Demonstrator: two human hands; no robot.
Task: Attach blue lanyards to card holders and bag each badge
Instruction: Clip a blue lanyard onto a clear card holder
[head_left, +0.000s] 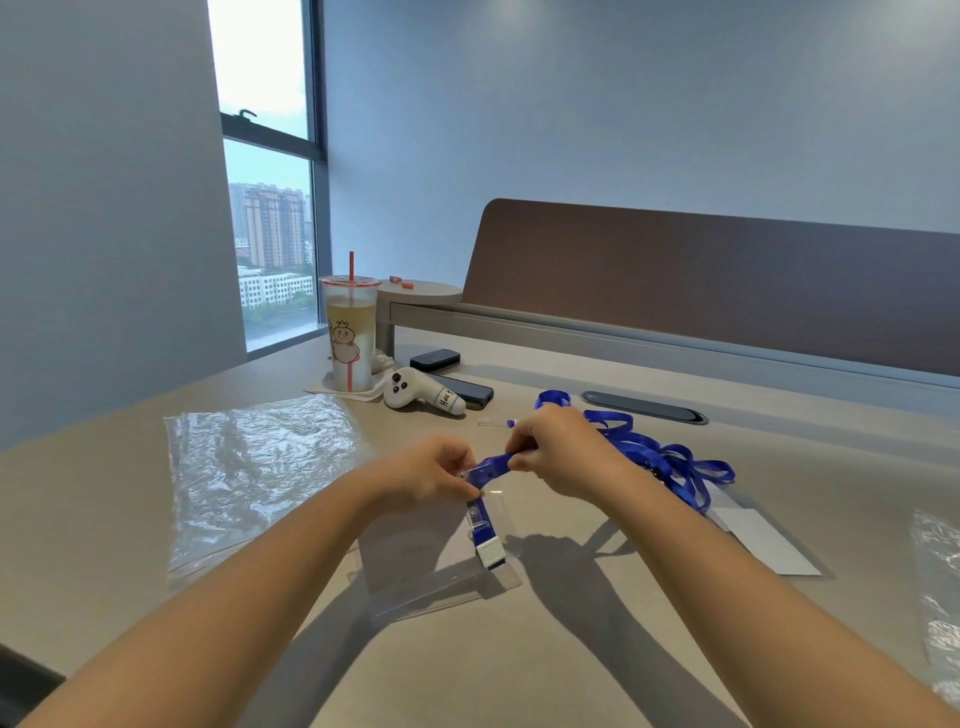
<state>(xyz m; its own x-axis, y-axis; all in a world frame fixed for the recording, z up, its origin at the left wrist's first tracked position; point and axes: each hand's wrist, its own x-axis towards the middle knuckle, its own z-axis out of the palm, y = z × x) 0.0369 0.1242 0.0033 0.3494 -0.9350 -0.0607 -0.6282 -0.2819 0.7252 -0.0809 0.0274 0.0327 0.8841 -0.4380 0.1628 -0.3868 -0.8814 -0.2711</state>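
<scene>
Your left hand (436, 470) and right hand (550, 452) each pinch the lanyard (493, 462) strap just above the clear holder (447, 582) on the table (519, 675). Keep the strap taut and fasten its clip squarely through the holder's slot.

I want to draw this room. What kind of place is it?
Probably an office high in a building: a long beige desk with a brown divider panel, an oval black cable port, and a tall window overlooking apartment towers.

Blue lanyard (654, 457) looked woven cloth with slight sheen. Card holder (447, 577) was clear glossy plastic. Bag (260, 467) was thin, crinkled, shiny film. Table (519, 665) was smooth matt beige. Cup (350, 332) was translucent plastic.
</scene>
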